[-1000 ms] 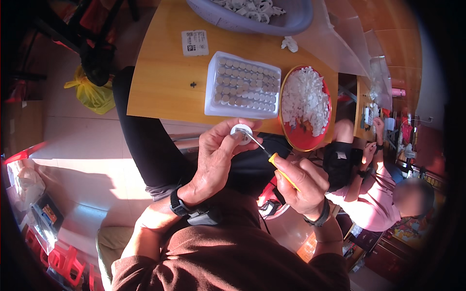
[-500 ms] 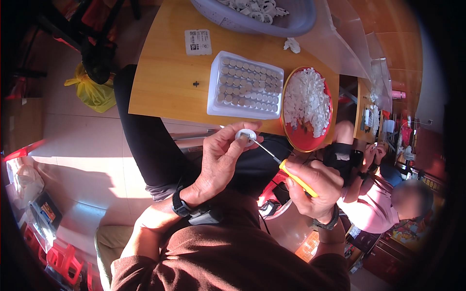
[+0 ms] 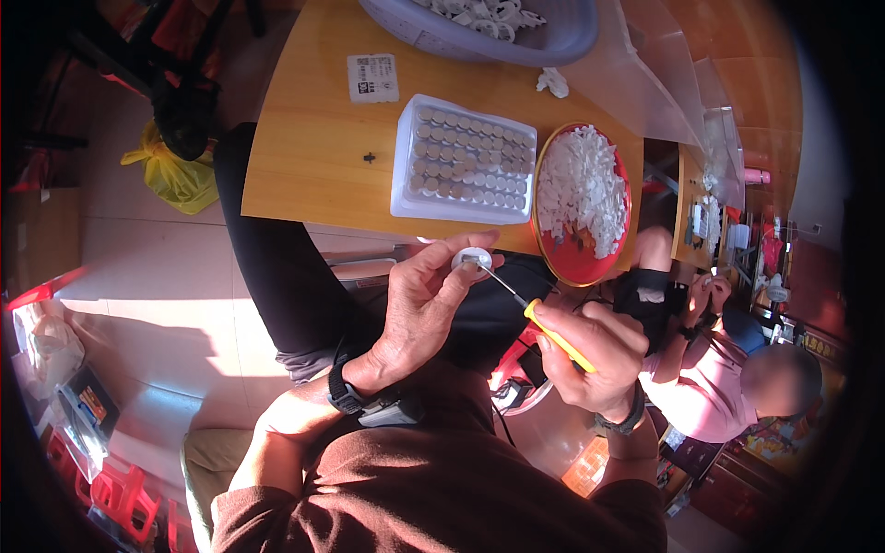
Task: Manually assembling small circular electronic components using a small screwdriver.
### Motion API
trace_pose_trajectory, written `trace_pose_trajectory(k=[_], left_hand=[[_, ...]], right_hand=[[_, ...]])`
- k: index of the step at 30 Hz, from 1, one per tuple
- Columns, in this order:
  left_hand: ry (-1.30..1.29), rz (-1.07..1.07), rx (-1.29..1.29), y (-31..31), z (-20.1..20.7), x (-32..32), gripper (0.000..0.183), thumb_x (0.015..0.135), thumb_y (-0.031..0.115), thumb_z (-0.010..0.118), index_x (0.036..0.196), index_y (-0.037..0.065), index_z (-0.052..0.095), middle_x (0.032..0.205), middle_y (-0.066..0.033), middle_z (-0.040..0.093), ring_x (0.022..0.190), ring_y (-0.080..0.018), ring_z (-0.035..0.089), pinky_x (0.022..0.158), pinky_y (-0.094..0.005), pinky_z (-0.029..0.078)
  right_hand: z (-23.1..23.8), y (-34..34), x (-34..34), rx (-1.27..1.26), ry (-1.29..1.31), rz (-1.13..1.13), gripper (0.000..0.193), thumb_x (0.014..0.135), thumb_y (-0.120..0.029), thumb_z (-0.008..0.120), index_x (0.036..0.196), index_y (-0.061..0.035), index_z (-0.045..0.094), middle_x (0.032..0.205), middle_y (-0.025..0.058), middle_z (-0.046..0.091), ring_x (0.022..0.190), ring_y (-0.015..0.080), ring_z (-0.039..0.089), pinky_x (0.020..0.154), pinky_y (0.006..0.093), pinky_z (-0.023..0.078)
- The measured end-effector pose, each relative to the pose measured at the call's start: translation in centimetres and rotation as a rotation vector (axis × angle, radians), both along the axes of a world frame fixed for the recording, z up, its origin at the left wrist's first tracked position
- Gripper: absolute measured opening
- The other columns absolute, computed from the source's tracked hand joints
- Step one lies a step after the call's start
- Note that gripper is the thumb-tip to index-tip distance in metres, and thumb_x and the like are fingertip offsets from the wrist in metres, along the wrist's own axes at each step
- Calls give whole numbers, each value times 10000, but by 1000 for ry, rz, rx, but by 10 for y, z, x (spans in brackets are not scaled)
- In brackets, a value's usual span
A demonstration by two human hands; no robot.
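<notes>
Between the thumb and fingers of my left hand (image 3: 419, 300) is a small round white plastic part (image 3: 472, 259), held just off the table's near edge. My right hand (image 3: 595, 355) is closed round the yellow handle of a screwdriver (image 3: 560, 337). Its thin metal shaft slants up and left, and the tip meets the white part; the exact contact point is too small to make out. Beyond my hands, a white tray (image 3: 399, 191) holds rows of small round silver-topped pieces. A red dish (image 3: 583, 269) heaped with small white plastic pieces (image 3: 581, 189) stands right of it.
On the wooden table (image 3: 304, 138) lie a printed label (image 3: 372, 78), a small dark piece (image 3: 370, 158) and a crumpled white scrap (image 3: 553, 83). A lavender basin (image 3: 442, 44) with white parts stands at the far side. Another person in pink (image 3: 705, 387) sits at right.
My right hand and the screwdriver have shifted slightly left. The white part has turned a little in my left fingers, its inside now showing more.
</notes>
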State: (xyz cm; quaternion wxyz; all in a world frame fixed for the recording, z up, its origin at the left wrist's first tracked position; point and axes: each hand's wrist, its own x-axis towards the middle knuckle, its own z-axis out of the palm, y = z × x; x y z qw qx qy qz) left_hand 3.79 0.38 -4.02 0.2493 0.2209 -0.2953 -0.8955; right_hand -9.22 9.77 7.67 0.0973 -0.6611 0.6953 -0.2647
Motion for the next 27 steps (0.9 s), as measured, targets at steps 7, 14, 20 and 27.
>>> trace_pose_trajectory(k=[7,14,20,27], left_hand=[[-16,-12,-38,0,2,0,281,939,19,474,1209,-48,513,1243,-124,540,1083,-206,580,944,-292,457],[20,-18,28,-3,3,0,284,937,28,483,1213,-29,516,1242,-119,539,1087,-205,579,945,-299,458],[45,-5,62,0,3,-3,298,940,42,490,1227,-34,499,1244,-120,537,1087,-190,574,953,-289,454],[32,44,13,2,1,-5,334,945,35,470,1264,-63,454,1243,-127,537,1096,-182,563,969,-289,444]], right_hand=[[-4,2,1,-4,93,33,422,634,59,676,1046,-32,671,552,6,447,455,144,433,427,284,342],[-4,2,1,-32,149,16,414,649,59,679,1053,-33,671,558,5,464,461,144,463,433,280,372],[1,-9,-8,38,-82,-87,320,673,67,674,986,-4,679,607,65,561,452,140,484,430,264,380],[10,-20,-10,88,-55,-43,311,684,72,665,986,1,672,621,70,567,464,146,516,438,267,407]])
